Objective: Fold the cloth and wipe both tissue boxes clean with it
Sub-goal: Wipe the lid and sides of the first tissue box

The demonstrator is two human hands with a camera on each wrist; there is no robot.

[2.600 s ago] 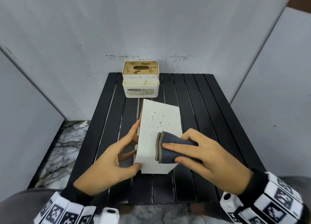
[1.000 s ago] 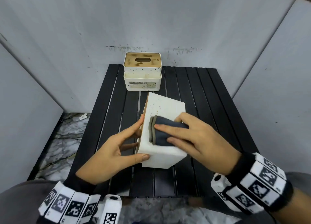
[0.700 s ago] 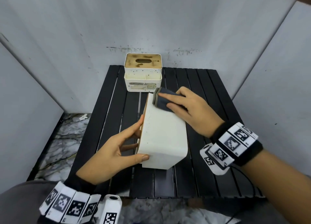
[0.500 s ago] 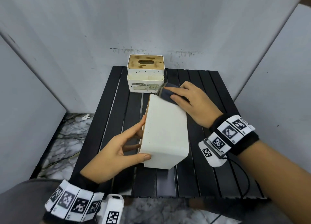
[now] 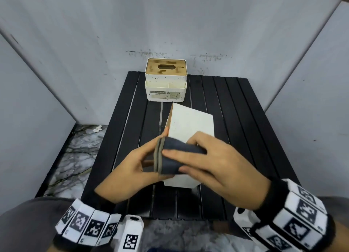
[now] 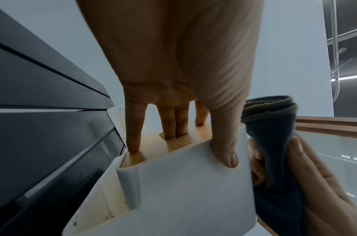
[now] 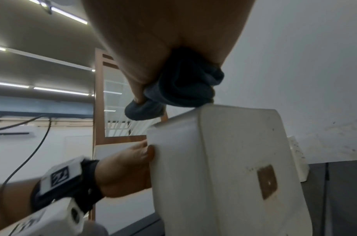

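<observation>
The right hand (image 5: 217, 161) has come back from the far end of the near tissue box (image 5: 190, 123) to its near end, fingers curled round the folded cloth (image 5: 170, 157) pressed there. The left hand (image 5: 132, 166) still grips the box's left side, on the table (image 5: 236, 119) in front of the second tissue box (image 5: 166, 81). The hands and cloth hide the box's near top, and the thumb under the cloth is hard to make out.

Head view looks steeply down from above; both wrist views, close, look upward, sharing the tipped box (image 5: 190, 123).
</observation>
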